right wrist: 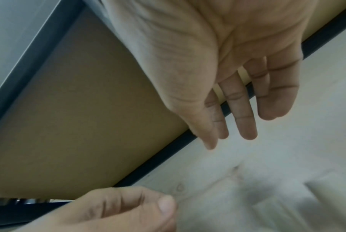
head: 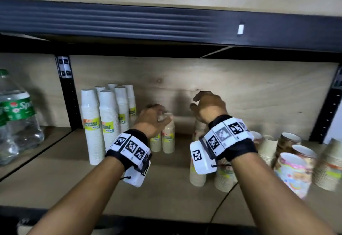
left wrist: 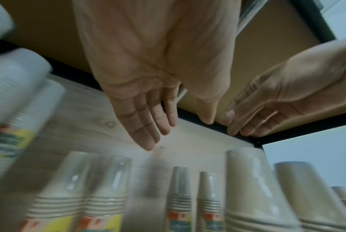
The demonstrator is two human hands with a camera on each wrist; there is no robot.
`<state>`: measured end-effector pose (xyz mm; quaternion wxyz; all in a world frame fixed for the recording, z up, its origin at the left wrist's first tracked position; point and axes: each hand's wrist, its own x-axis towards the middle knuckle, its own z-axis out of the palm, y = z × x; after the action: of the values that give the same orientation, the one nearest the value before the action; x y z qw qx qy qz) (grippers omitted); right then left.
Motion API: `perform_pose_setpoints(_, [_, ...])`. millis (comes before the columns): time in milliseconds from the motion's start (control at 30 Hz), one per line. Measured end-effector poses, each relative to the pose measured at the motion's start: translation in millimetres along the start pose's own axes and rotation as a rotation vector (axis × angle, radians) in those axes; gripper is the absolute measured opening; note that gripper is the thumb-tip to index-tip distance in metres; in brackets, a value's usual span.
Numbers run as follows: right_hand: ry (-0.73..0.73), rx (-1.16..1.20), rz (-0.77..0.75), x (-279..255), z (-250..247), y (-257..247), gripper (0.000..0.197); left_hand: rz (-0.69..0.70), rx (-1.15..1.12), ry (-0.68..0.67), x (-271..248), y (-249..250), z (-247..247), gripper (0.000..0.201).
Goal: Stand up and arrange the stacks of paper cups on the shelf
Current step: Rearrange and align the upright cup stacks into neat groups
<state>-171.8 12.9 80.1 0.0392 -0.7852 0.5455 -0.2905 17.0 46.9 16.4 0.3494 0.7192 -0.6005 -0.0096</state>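
We are looking down from head height into a wooden shelf [head: 64, 183] with a black metal frame, both our bare forearms reaching in, each wrist strapped with a black band of white coded tags. Our left hand [head: 150, 119] hovers above a pair of short beige paper-cup stacks with yellow labels [head: 162, 140] standing upright at the middle of the shelf, far back; its wrist camera shows the fingers [left wrist: 146, 122] straight and loosely together, holding nothing, though from above we cannot tell whether they brush the cup tops. Our right hand [head: 208, 107] floats just to the right, fingers [right wrist: 245, 113] extended and slightly spread, also empty. To the far left stands a tidy cluster of tall white paper-cup stacks with yellow labels [head: 105, 120], all upright. Beneath and near our right wrist are more beige stacks [head: 198, 176], and to the right a looser group of patterned and colourful cup stacks [head: 294, 173], some blurred. A clear green-labelled soda bottle [head: 16, 121] sits in the left bay. We judge that we are between placements, with the left side arranged and the right side unsorted. The next move likely calls for closing a hand round one of the right-hand stacks and setting it upright beside the middle pair, gently, since tall stacks tip easily.
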Motion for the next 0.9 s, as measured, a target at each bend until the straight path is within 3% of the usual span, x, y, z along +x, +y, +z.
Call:
perform_pose_setpoints(100, [-0.019, -0.037, 0.053, -15.2, -17.3, 32.6, 0.032, 0.067, -0.057, -0.098, -15.3, 31.2, 7.2, 0.046])
perform_pose_setpoints(233, [-0.092, -0.090, 0.119, -35.1, -20.6, 65.3, 0.038, 0.095, -0.142, -0.231, -28.6, 62.5, 24.0, 0.068])
perform_pose_setpoints(367, [-0.187, -0.089, 0.127, -54.6, -21.0, 86.9, 0.042, 0.134, -0.095, -0.366, -40.1, 75.1, 43.0, 0.070])
perform_pose_setpoints(533, [-0.291, -0.124, 0.077, -66.1, -18.5, 96.0, 0.040, 0.175, -0.032, -0.370, -42.2, 71.9, 54.6, 0.052])
perform_pose_setpoints(633, [-0.284, -0.158, 0.039, -60.9, -15.6, 88.8, 0.041, 0.169, -0.061, -0.349, -39.4, 62.0, 42.8, 0.051])
perform_pose_setpoints(800, [-0.271, -0.147, 0.012, -29.6, 8.2, 56.6, 0.061, 0.052, -0.014, -0.259, -25.0, 20.5, 14.5, 0.051])
perform_pose_setpoints(900, [-0.253, -0.118, -0.044, -12.0, 26.4, 38.7, 0.050, -0.005, 0.054, -0.248, -17.0, -0.3, 0.5, 0.055])
